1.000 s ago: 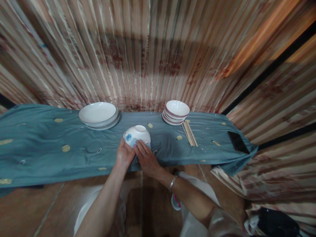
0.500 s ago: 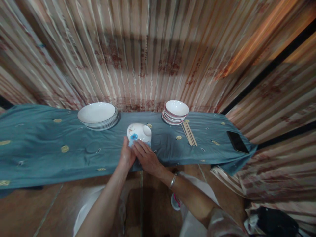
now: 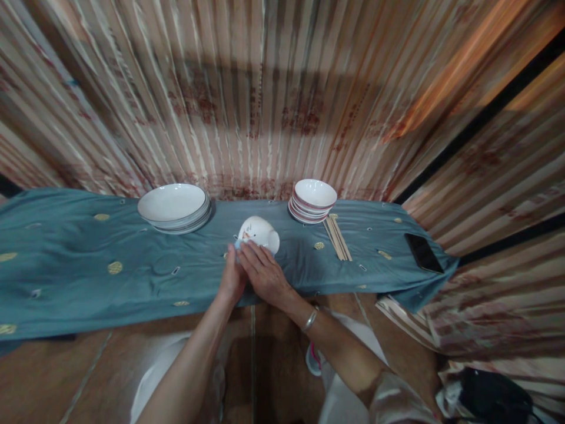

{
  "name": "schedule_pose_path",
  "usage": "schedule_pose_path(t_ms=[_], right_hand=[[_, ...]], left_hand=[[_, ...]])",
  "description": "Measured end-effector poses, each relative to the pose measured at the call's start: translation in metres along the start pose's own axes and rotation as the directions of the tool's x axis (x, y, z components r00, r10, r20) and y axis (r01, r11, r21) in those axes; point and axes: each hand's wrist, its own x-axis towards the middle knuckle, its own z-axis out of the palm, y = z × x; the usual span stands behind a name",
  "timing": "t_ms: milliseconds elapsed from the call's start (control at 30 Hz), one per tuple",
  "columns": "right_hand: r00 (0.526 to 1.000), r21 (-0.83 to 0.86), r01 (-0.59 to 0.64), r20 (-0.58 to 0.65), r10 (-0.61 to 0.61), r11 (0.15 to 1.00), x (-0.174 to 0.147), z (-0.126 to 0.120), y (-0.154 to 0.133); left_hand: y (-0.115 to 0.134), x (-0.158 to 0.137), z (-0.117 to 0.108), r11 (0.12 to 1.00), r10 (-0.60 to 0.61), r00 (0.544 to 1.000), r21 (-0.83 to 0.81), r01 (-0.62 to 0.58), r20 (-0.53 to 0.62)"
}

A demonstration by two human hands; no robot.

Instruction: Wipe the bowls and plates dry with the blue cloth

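Note:
A white bowl (image 3: 259,231) with a painted pattern is tipped on its side above the table, its round foot facing right. My left hand (image 3: 233,277) is closed on its near left side, thumb pointing up. My right hand (image 3: 263,272) lies over the near side of the bowl, fingers together and pressed against it. A small patch of light blue shows between the left thumb and the right fingertips; whether it is cloth or decoration I cannot tell. Both hands hide the bowl's rim. A silver bracelet circles my right wrist.
Stacked large white plates (image 3: 173,206) stand on the left of the blue-green tablecloth (image 3: 145,271). Stacked small bowls (image 3: 312,200) with reddish rims are at the back right, beside several chopsticks (image 3: 338,238). A black phone (image 3: 424,252) lies near the right end. Curtains (image 3: 229,100) hang behind.
The bowl has turned in my hands and shifted slightly right; its foot now points lower right and the blue flower is no longer visible. Both hands stay on it.

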Motion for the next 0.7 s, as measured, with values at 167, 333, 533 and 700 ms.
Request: schedule_pose_path(t_ms=[167,333,533,700], right_hand=[[1.000,-0.041,-0.004,-0.013,0.004,0.999,0.004,-0.004,0.002],[1.000,-0.054,-0.018,-0.022,0.017,0.998,0.007,-0.010,0.005],[0.999,-0.108,-0.033,0.003,0.034,0.994,0.012,-0.020,0.005],[0.997,-0.085,-0.078,-0.025,0.076,0.993,0.015,-0.026,0.006]], left_hand=[[-0.003,-0.001,0.001,0.999,0.040,0.999,0.014,-0.040,0.004],[-0.006,0.006,-0.005,0.988,0.115,0.993,0.101,-0.116,0.025],[-0.012,0.014,-0.016,0.929,0.228,0.968,0.274,-0.248,0.105],[-0.012,0.017,-0.021,0.933,0.178,0.975,0.292,-0.210,0.134]])
